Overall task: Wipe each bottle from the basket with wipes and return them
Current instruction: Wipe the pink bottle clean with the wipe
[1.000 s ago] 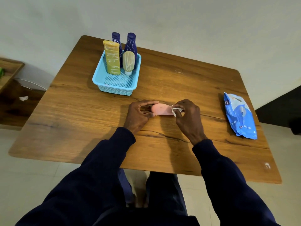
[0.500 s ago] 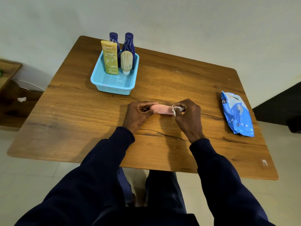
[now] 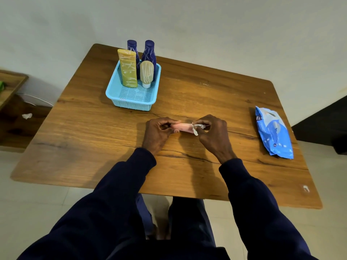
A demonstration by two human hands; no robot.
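One small pink plastic bottle (image 3: 183, 127) is out of its basket in the head view. It lies sideways between both hands, low over the brown wooden bench (image 3: 93, 137). I cannot tell if it touches the wood. The left hand (image 3: 159, 132) has its fingers curled round the bottle's left end. The right hand (image 3: 212, 134) pinches a crumpled white wipe (image 3: 196, 128) against the bottle's right end. The bottle looks light, hard and smooth, so it may get slippery when wet. A good place to hold it is by one end, so the wipe can rub the rest. The light blue plastic basket (image 3: 131, 102) stands near, just behind the hands. A flat yellow tube (image 3: 128, 69), a small cream bottle (image 3: 146, 72) and two dark blue bottles (image 3: 149, 51) stand upright in its back part. The blue pack of wipes (image 3: 274, 132) lies well apart, on the right.
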